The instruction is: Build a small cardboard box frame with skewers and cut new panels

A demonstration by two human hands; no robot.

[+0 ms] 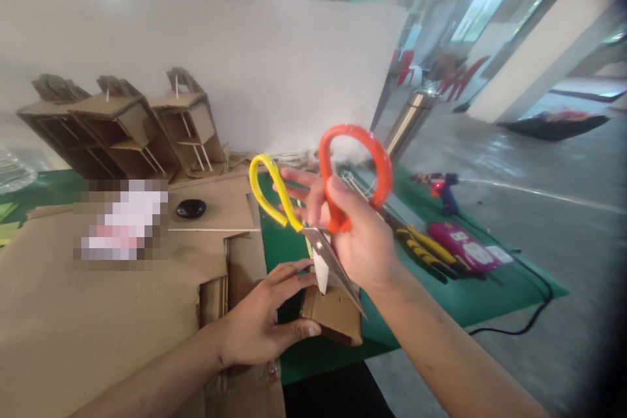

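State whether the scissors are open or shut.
Open: the scissors in the right hand have blades spread below the pivot, and their yellow handle stands away from the red.

Glossy scissor handles [385, 170], matt cardboard box [336, 315]

Orange and yellow scissors handles [385, 170], brown box [330, 315], green tabletop [490, 294], black-striped yellow pliers [420, 251]

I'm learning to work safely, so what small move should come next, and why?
Probably draw the fingers of the left hand back slightly: they sit close to the spread blades of the scissors, which the right hand holds with the tips pointing down toward the small cardboard piece.
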